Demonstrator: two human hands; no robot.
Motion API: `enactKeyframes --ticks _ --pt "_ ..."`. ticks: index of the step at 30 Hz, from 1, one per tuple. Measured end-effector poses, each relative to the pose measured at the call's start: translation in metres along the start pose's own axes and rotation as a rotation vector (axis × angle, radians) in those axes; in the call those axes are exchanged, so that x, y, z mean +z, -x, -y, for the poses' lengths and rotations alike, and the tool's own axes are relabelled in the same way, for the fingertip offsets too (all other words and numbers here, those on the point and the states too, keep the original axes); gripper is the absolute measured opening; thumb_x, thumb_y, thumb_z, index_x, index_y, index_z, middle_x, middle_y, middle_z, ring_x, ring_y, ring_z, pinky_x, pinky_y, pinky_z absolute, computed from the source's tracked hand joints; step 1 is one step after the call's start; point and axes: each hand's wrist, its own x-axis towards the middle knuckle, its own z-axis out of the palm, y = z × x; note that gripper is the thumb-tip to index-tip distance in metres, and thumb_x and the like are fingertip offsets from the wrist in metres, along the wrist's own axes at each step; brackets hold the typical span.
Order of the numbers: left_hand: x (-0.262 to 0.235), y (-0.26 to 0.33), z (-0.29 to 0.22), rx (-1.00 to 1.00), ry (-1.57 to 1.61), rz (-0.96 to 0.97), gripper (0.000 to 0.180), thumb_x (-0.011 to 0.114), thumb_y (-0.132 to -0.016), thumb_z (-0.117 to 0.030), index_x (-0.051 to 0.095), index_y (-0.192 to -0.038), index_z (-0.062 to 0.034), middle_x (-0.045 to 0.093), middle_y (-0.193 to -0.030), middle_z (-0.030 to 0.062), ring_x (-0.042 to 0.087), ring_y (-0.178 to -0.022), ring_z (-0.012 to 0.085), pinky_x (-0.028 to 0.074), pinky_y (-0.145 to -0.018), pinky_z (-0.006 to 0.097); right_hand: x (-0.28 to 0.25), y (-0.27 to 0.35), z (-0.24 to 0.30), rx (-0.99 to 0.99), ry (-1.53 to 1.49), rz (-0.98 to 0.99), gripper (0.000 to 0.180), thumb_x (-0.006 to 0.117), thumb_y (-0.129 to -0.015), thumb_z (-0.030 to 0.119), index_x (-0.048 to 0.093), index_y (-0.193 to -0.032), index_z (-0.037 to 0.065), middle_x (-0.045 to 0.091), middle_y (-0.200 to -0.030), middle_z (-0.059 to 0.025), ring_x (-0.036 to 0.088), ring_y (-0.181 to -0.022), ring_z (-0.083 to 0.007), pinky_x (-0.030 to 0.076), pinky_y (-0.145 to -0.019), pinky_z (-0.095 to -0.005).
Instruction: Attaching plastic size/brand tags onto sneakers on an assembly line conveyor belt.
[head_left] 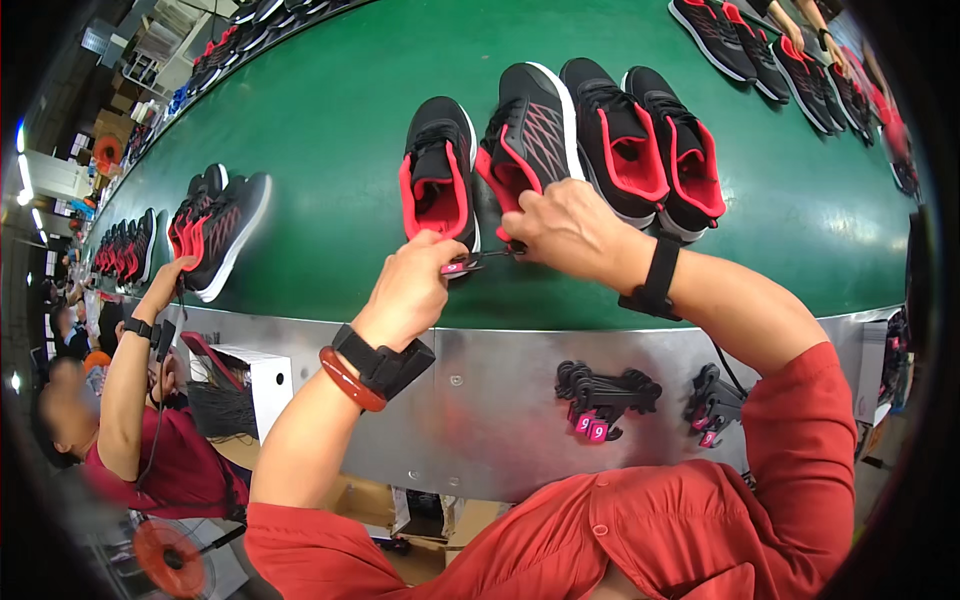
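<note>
My left hand is closed on a black plastic shoe hanger with a pink tag. The hanger stretches across to my right hand, whose fingers are pinched at its other end, close by the heel of a black shoe with red lining and a white sole. Just beyond my left hand stands a matching shoe. To the right are two more such shoes, one beside the other. All four have their toes pointing away from me.
Black hangers with pink tags lie on the metal ledge, and more hangers lie further right. At left, a co-worker's hand touches shoes on the green belt. Another person's hands reach shoes at far right.
</note>
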Motion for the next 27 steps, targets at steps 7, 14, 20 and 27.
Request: enactKeyframes --ticks 7,14,20,27 --pt "0.021 0.009 0.026 0.051 -0.057 -0.103 0.053 0.049 -0.078 0.013 0.057 -0.124 -0.0122 0.046 -0.131 0.0184 0.062 -0.102 0.0341 0.05 -0.088 0.037 0.026 0.005 -0.015 0.055 -0.46 -0.192 0.036 0.073 -0.077 0.022 0.051 -0.102 0.007 0.055 -0.102 -0.0143 0.061 -0.082 -0.0374 0.049 -0.066 -0.0475" --pt "0.007 -0.006 -0.028 0.249 -0.48 -0.364 0.057 0.053 -0.071 0.008 0.061 -0.123 -0.014 0.054 -0.128 0.0165 0.061 -0.099 0.0335 0.051 -0.085 0.04 -0.025 0.125 0.026 0.049 -0.647 0.162 0.031 0.073 -0.077 0.027 0.059 -0.093 0.004 0.058 -0.088 -0.012 0.06 -0.082 -0.0325 0.051 -0.07 -0.0427" --pt "0.082 -0.094 -0.101 0.307 0.076 -0.227 0.05 0.066 -0.08 -0.003 0.054 -0.128 -0.0098 0.056 -0.126 0.0132 0.065 -0.09 0.0321 0.052 -0.078 0.036 -0.045 0.19 0.053 0.169 -0.364 0.47 0.043 0.079 -0.069 0.032 0.059 -0.093 0.002 0.058 -0.093 -0.0119 0.061 -0.086 -0.0315 0.052 -0.075 -0.0409" --pt "0.112 -0.12 -0.091 0.389 0.208 -0.152 0.021 0.068 -0.074 0.001 0.064 -0.094 0.0003 0.066 -0.09 0.0142 0.065 -0.083 0.0315 0.051 -0.075 0.034 -0.048 0.202 0.02 0.477 -0.978 0.364 0.02 0.072 -0.079 0.02 0.062 -0.081 0.003 0.063 -0.078 -0.0122 0.062 -0.072 -0.0261 0.052 -0.067 -0.0364"
